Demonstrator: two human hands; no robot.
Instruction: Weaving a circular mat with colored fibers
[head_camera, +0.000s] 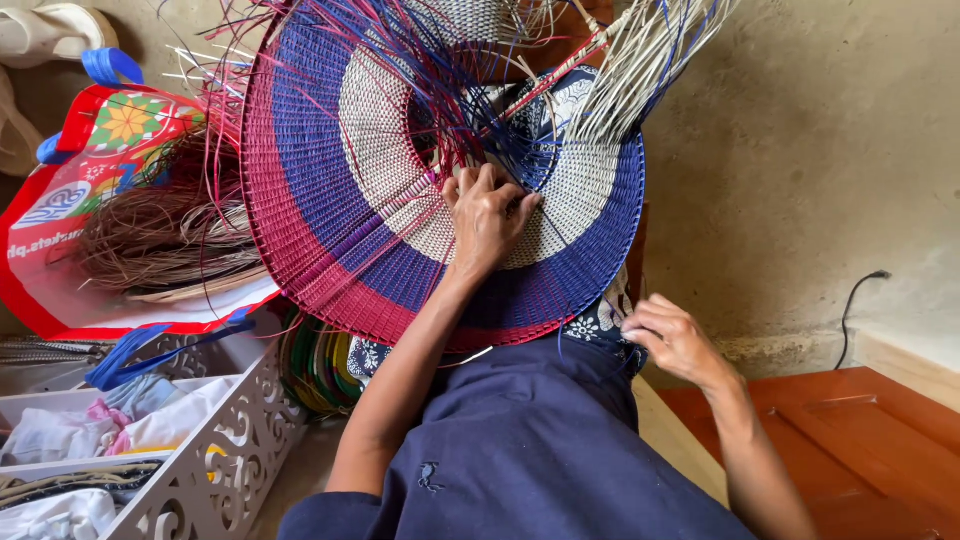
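1. Head view, work piece: a large round woven disc with concentric bands of crimson, blue and cream plastic strips stands tilted on the person's lap, against the navy blue garment. Loose unwoven strands fan out from its upper edge.
2. Head view, left hand: it lies on the cream band near the disc's centre, fingers curled and pressed into the weave. Whether they pinch a strand cannot be told.
3. Head view, right hand: it sits at the lower right rim of the disc, fingers loosely bent, fingertips touching a thin pale strand there.
4. Head view, containers at left: a red printed shopping bag with blue handles lies open and holds a bundle of brownish and pale fibre strips. Below it, a white openwork basket with scroll cut-outs holds folded cloths in white, pink and pale blue.
5. Head view, surroundings: a stack of green and yellow woven rims shows under the disc; an orange-brown wooden panel lies at lower right.
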